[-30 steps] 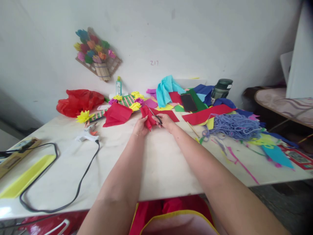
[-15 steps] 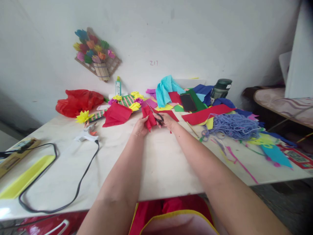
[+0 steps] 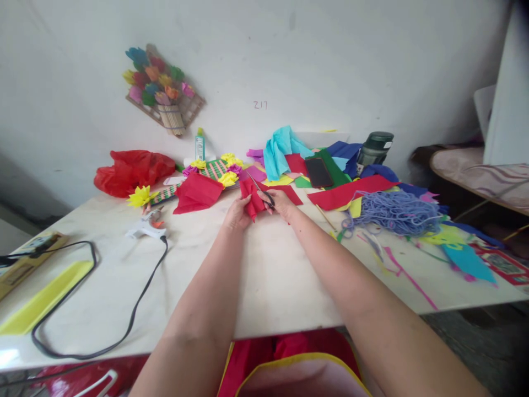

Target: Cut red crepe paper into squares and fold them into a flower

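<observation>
My left hand [image 3: 238,213] is closed on a piece of red crepe paper [image 3: 253,203], held a little above the table. Black-handled scissors [image 3: 269,199] are in my right hand [image 3: 281,205], their blades lying against the red paper and pointing up and to the left. Fingers hide part of the handles. Behind my right hand lies another red paper piece [image 3: 290,194], and to the left of my hands rests a larger red sheet [image 3: 198,193]. Small red scraps lie close to my right wrist.
At left are a white glue gun [image 3: 147,227] with a trailing black cord [image 3: 142,300] and a power strip [image 3: 31,256]. Right of my hands lie a phone [image 3: 318,172], blue-purple yarn [image 3: 394,212] and a bottle [image 3: 375,148]. Paper flowers [image 3: 219,168] sit behind.
The scissor handles have drawn closer together in my right hand. My left hand and the red paper stay in nearly the same place.
</observation>
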A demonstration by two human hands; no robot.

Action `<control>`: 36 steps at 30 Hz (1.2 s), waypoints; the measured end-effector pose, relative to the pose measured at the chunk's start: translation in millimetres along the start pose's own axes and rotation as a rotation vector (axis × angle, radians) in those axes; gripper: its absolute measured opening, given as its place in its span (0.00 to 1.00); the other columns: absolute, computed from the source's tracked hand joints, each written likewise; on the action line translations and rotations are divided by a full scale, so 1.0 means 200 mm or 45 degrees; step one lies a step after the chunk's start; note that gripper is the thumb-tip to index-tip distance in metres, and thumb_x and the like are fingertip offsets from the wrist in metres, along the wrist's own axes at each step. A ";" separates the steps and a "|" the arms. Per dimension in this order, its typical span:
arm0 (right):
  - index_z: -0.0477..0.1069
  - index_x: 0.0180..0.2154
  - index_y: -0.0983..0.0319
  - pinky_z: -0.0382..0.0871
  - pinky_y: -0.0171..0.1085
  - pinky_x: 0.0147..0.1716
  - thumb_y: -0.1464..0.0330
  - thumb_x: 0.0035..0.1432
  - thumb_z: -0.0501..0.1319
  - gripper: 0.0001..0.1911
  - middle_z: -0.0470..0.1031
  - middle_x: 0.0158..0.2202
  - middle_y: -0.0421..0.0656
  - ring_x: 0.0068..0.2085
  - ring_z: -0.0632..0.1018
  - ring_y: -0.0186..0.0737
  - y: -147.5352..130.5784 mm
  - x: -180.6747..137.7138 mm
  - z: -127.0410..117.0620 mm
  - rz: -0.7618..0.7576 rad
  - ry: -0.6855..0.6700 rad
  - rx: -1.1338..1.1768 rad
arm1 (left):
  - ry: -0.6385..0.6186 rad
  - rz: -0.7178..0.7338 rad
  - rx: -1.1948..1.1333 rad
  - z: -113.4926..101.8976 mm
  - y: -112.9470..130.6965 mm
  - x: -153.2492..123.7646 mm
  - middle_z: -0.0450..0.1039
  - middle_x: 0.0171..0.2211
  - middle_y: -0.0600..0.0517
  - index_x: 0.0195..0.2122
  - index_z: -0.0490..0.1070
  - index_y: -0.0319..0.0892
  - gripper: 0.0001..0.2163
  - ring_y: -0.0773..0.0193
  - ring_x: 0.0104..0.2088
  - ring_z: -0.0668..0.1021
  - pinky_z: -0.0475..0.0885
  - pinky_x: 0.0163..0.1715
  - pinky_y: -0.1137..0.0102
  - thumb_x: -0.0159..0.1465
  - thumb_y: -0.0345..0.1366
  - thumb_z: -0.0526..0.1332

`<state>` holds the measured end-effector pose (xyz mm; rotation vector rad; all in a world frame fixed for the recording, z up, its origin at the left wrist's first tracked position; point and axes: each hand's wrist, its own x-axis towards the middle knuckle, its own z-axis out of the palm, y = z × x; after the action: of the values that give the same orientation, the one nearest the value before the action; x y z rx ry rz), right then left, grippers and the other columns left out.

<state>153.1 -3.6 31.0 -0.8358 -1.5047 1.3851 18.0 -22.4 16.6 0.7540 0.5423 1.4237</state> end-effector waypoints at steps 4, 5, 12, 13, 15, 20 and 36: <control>0.63 0.20 0.63 0.52 0.28 0.11 0.58 0.44 0.66 0.18 0.61 0.13 0.34 0.13 0.61 0.25 0.01 0.01 0.01 -0.021 0.015 0.007 | 0.025 -0.011 -0.002 0.02 0.01 -0.01 0.77 0.31 0.46 0.40 0.69 0.35 0.10 0.61 0.31 0.79 0.72 0.44 0.62 0.60 0.24 0.52; 0.63 0.20 0.63 0.52 0.28 0.12 0.58 0.44 0.66 0.18 0.61 0.13 0.34 0.13 0.61 0.25 0.01 0.01 0.01 -0.021 0.019 0.010 | 0.034 -0.015 -0.001 0.02 0.01 -0.01 0.77 0.31 0.46 0.40 0.69 0.35 0.10 0.61 0.31 0.79 0.72 0.44 0.62 0.60 0.24 0.52; 0.63 0.21 0.63 0.55 0.28 0.12 0.54 0.45 0.64 0.20 0.65 0.13 0.36 0.12 0.63 0.26 -0.01 -0.02 -0.01 0.065 -0.008 0.031 | 0.034 -0.005 0.005 0.01 0.00 0.00 0.77 0.33 0.45 0.40 0.69 0.35 0.11 0.60 0.33 0.79 0.71 0.45 0.60 0.59 0.23 0.52; 0.62 0.21 0.63 0.55 0.28 0.11 0.54 0.44 0.64 0.20 0.65 0.13 0.36 0.12 0.63 0.27 -0.02 -0.02 -0.01 0.075 -0.006 0.030 | 0.023 -0.001 0.009 0.00 0.00 0.00 0.77 0.33 0.45 0.40 0.69 0.35 0.10 0.60 0.33 0.79 0.71 0.45 0.60 0.59 0.23 0.52; 0.62 0.21 0.63 0.54 0.28 0.11 0.53 0.44 0.64 0.20 0.65 0.13 0.36 0.12 0.64 0.27 -0.03 -0.02 -0.02 0.082 -0.007 0.031 | 0.012 0.008 0.015 0.00 0.00 0.00 0.77 0.33 0.45 0.40 0.69 0.35 0.10 0.60 0.33 0.79 0.71 0.45 0.60 0.59 0.23 0.52; 0.62 0.21 0.63 0.54 0.28 0.11 0.53 0.44 0.64 0.20 0.65 0.13 0.35 0.12 0.64 0.27 -0.03 -0.01 -0.02 0.074 -0.016 0.034 | 0.008 0.000 0.018 0.01 0.00 0.00 0.77 0.34 0.45 0.40 0.69 0.35 0.10 0.61 0.34 0.79 0.71 0.45 0.62 0.58 0.23 0.53; 0.62 0.20 0.63 0.54 0.27 0.12 0.57 0.44 0.66 0.19 0.63 0.13 0.35 0.12 0.63 0.25 0.00 0.00 -0.01 0.017 0.000 0.024 | -0.044 -0.008 0.041 0.00 -0.01 0.00 0.77 0.32 0.43 0.40 0.68 0.34 0.09 0.58 0.32 0.79 0.72 0.44 0.59 0.59 0.24 0.52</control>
<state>155.3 -2.3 31.4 -0.8357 -1.4861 1.4067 18.3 -21.5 15.3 0.8007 0.5414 1.3962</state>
